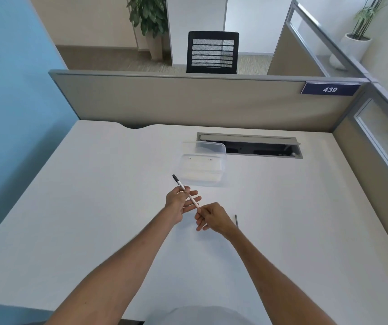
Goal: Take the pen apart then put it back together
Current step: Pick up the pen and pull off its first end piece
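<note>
A slim white pen [180, 186] with a black far end is held above the white desk [94, 195], pointing up and to the left. My left hand [180, 202] pinches its middle between thumb and forefinger, the other fingers spread. My right hand [209, 216] grips the pen's near end with curled fingers, hiding that tip. A thin dark grey rod [236, 220], a loose pen part, lies on the desk just right of my right hand.
A clear plastic box [203, 168] with its lid beside it sits just beyond the hands. Behind it is an open cable slot [249, 146] in the desk. Beige partitions [188, 99] close the far and right sides.
</note>
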### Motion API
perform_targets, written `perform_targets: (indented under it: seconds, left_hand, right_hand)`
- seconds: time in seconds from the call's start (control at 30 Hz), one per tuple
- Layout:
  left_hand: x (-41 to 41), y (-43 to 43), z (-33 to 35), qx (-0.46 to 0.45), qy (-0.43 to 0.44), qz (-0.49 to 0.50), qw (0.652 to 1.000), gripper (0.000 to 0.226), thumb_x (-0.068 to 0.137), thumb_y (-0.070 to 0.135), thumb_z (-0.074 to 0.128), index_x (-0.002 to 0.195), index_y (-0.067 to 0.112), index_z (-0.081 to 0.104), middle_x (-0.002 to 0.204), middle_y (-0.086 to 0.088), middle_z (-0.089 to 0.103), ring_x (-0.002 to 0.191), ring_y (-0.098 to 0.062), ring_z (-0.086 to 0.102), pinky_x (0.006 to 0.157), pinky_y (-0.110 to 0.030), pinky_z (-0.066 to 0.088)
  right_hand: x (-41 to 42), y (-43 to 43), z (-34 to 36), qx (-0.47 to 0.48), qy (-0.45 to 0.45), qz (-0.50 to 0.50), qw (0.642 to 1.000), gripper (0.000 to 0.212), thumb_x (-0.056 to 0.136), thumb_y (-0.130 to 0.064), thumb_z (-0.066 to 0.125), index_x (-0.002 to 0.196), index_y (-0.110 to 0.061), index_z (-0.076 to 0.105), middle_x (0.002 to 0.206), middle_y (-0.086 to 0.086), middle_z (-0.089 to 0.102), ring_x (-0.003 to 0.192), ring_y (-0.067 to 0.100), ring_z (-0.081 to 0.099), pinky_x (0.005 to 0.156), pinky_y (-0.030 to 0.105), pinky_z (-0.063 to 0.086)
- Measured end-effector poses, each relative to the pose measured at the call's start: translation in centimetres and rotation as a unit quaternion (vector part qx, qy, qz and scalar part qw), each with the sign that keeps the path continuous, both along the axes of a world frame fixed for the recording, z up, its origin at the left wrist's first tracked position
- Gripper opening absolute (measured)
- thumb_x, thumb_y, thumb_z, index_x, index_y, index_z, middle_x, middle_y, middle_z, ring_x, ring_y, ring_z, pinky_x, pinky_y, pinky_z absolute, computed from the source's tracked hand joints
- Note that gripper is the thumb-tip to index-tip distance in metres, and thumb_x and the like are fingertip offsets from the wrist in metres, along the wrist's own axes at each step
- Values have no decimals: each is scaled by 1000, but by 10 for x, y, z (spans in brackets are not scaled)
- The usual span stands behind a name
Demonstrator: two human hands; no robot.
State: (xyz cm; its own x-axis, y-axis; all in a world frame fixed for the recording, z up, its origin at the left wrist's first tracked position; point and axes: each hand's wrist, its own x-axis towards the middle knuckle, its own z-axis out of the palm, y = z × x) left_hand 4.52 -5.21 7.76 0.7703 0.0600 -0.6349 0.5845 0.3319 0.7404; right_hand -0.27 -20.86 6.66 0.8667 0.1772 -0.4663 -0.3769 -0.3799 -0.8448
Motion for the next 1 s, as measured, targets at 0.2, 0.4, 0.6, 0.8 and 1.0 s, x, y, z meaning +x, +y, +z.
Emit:
perform_targets:
  seconds: [0.2,0.4,0.6,0.8,1.0]
  left_hand:
    - [-7,13,-3,-27,7,-13,1000,14,112,12,59,124,9,65,114,-11,83,89,-28,85,82,-43,69]
    - [-10,16,8,-75,-6,-51,996,30,118,17,46,140,13,66,128,-14,81,113,-32,81,88,-43,67]
    - [-10,9,9,-106,-13,-95,990,33,117,14,47,143,3,64,130,-17,80,123,-30,78,100,-39,65]
    - [-10,8,9,-116,-22,-120,986,30,119,13,41,137,3,63,131,-17,79,116,-27,80,96,-39,65]
    - [-10,10,5,-120,-3,-98,988,15,119,11,40,121,8,55,127,-20,80,113,-29,81,96,-38,65]
  right_hand:
    - [-8,-2,8,63,31,18,997,41,111,-35,59,104,0,78,91,12,81,78,32,81,69,36,64]
    - [-9,-6,15,156,136,7,978,53,116,-40,42,119,-2,78,115,13,83,96,30,78,88,43,61]
    - [-4,-7,14,214,155,-47,963,40,114,-32,46,108,-5,75,103,12,77,92,27,77,87,45,59]
    - [-2,-11,15,247,204,-32,947,49,115,-29,39,131,4,73,121,15,80,101,26,77,96,45,60]
    - [-2,-8,12,182,134,-38,973,45,114,-33,50,118,2,78,110,16,82,95,28,79,90,43,61]
